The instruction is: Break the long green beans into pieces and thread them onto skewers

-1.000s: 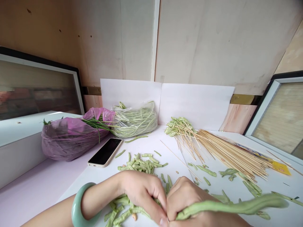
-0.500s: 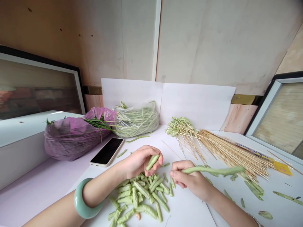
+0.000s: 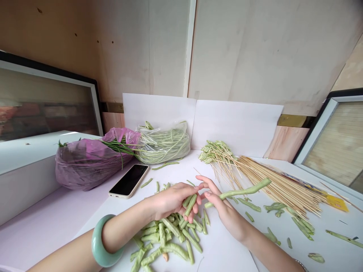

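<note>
1. Purple bag: 10 o'clock of the pile of bean pieces, which I take as clock centre (12 = away from camera). Green stalks protrude at its right end.
2. Phone: 11 o'clock, dark screen up, flat on the worktop.
3. Clear bag: 12 o'clock, long thin beans visible inside.
4. Left hand: I log it just above the pile's 12 o'clock edge, grip curled around at least two short pieces.
5. Bundle of loaded skewers: 1 o'clock, green ends away from me.
6. Right hand: 2 o'clock, near the left. Grip loose, fingers extended, one long bean lying along the thumb, its far end toward 2 o'clock. I cannot tell whether the two hands' fingertips touch.
7. Bare skewers: 2 o'clock, fanned beside a yellow-ended packet.
8. Scattered bean scraps: around 3 o'clock, on the worktop.
</note>
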Demonstrator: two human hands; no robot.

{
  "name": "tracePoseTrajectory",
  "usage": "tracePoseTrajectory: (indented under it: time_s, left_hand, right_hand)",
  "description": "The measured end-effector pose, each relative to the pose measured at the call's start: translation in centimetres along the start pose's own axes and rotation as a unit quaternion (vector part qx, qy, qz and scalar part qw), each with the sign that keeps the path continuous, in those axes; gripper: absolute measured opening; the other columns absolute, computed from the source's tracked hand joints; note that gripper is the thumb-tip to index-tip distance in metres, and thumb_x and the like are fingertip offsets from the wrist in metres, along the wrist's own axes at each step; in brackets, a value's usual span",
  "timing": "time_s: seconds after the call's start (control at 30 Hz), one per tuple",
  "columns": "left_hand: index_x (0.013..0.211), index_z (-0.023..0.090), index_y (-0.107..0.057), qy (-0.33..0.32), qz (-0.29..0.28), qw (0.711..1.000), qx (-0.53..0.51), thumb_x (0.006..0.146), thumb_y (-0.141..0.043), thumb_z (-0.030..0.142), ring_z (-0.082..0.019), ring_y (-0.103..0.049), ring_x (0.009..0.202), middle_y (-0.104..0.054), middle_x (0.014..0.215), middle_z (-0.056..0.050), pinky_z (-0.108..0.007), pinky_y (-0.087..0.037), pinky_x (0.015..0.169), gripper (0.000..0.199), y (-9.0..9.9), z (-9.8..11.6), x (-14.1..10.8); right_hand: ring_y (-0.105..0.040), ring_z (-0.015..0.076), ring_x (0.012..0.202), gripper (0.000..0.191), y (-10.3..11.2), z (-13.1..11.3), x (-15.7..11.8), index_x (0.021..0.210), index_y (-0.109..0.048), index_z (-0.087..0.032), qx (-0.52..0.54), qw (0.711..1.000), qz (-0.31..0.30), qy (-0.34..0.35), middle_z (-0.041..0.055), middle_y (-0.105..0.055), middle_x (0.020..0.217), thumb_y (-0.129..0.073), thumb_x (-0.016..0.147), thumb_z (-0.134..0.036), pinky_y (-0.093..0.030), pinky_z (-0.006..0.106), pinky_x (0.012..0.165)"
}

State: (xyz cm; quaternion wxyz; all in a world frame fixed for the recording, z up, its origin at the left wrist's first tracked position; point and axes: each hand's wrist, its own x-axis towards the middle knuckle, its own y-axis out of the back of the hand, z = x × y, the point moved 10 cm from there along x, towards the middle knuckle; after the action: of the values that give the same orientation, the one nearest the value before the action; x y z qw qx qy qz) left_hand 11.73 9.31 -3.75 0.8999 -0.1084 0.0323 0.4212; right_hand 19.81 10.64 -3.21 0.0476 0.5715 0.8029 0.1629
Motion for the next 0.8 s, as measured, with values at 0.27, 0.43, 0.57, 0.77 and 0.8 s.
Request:
tracePoseTrajectory:
  time_s: [0.27, 0.43, 0.57, 0.77, 0.8]
  left_hand:
    - [0.083, 0.012, -0.058, -0.028, -0.071, 0.997, -0.021, 0.073, -0.068, 0.046, -0.007, -0.052, 0.054, -0.061, 0.077, -0.004, -0.022, -0.039, 0.055, 0.037, -1.4, 0.3, -0.2]
    - [0.076, 0.011, -0.057, -0.064, -0.032, 0.997, 0.005, 0.066, -0.075, 0.042, -0.004, -0.044, 0.049, -0.057, 0.066, 0.0, -0.02, -0.033, 0.051, 0.038, -0.7, 1.5, -0.2]
    - [0.076, 0.012, -0.055, -0.075, 0.045, 0.996, 0.026, 0.063, -0.076, 0.045, -0.004, -0.043, 0.049, -0.056, 0.064, 0.001, -0.02, -0.029, 0.05, 0.041, 0.9, 2.0, -0.2]
    - [0.075, 0.013, -0.054, -0.073, 0.036, 0.992, 0.095, 0.066, -0.071, 0.051, -0.005, -0.043, 0.047, -0.056, 0.063, 0.002, -0.021, -0.032, 0.049, 0.042, 0.9, 1.6, 0.1]
    - [0.074, 0.013, -0.054, -0.076, 0.03, 0.991, 0.11, 0.067, -0.069, 0.052, -0.005, -0.042, 0.046, -0.055, 0.062, 0.002, -0.021, -0.031, 0.048, 0.043, 0.7, 1.7, 0.0]
  right_hand:
    - [-0.022, 0.0219, 0.139, 0.063, -2.7, 0.4, -0.8, 0.148, -0.01, -0.034, -0.009, 0.994, -0.106, 0.013, 0.0054, -0.021, 0.153, -0.025, 0.092, -0.057, -0.025, 0.043, 0.108]
    - [-0.048, 0.0235, 0.118, 0.062, -1.6, -0.2, -0.2, 0.141, -0.031, -0.031, 0.027, 0.997, -0.057, 0.053, 0.0098, -0.044, 0.134, -0.036, 0.087, -0.061, -0.037, 0.041, 0.1]
    - [-0.054, 0.0148, 0.067, 0.04, 1.1, -0.6, 0.5, 0.098, -0.056, -0.023, 0.069, 0.994, 0.041, 0.072, -0.0022, -0.053, 0.074, -0.064, 0.075, -0.055, -0.045, 0.028, 0.064]
    - [-0.026, 0.0084, 0.049, 0.041, 1.1, -1.6, 0.4, 0.057, -0.042, -0.02, 0.057, 0.993, 0.031, 0.096, -0.0081, -0.032, 0.051, -0.068, 0.073, -0.047, -0.021, 0.024, 0.046]
    - [-0.024, 0.0083, 0.049, 0.042, 1.0, -1.7, 0.4, 0.057, -0.041, -0.02, 0.056, 0.993, 0.023, 0.1, -0.0084, -0.03, 0.05, -0.068, 0.074, -0.047, -0.02, 0.024, 0.047]
